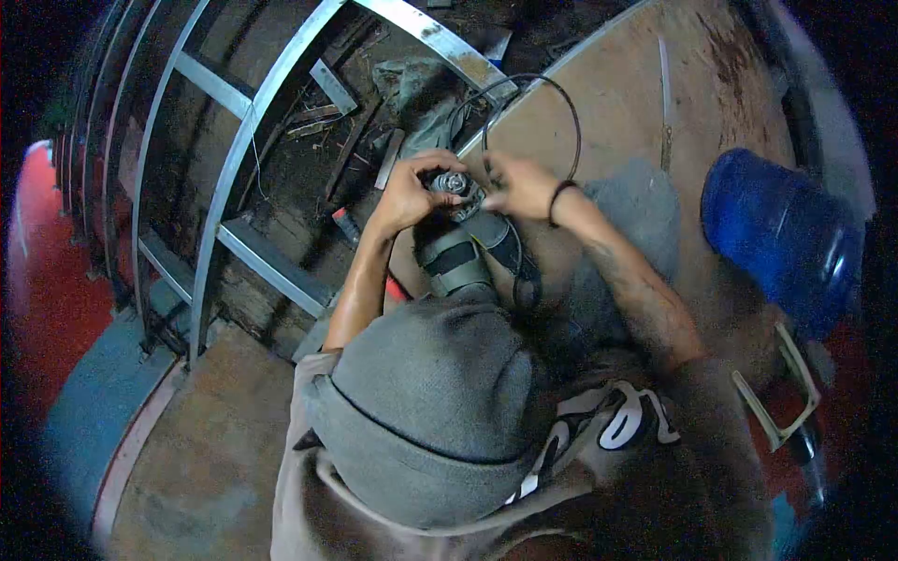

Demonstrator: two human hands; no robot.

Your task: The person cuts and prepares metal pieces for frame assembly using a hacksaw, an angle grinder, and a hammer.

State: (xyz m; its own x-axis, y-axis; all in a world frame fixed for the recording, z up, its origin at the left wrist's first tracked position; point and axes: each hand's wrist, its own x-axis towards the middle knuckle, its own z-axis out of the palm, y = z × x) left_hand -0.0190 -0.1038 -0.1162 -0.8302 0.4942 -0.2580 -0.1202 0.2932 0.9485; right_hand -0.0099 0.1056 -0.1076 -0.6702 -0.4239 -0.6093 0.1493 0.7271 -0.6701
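Observation:
My left hand point(404, 194) curls round a small metal tool head point(454, 183) with a round silver centre, its fingers along the top and its thumb at the lower edge. My right hand point(526, 190), with a dark band at the wrist, is bent in at the right side of the tool head; what its fingertips hold is too dark to make out. Just below both hands lies a grey-and-black strapped item point(456, 260). A black cable point(572, 112) loops above my right hand.
A curved metal frame point(271, 89) stands at the left over dark ground with scraps. Wooden board point(608, 103) spans the upper right. A blue container point(781, 238) and a pale bracket-shaped piece point(803, 419) lie at the right. A grey-capped head point(426, 393) fills the lower middle.

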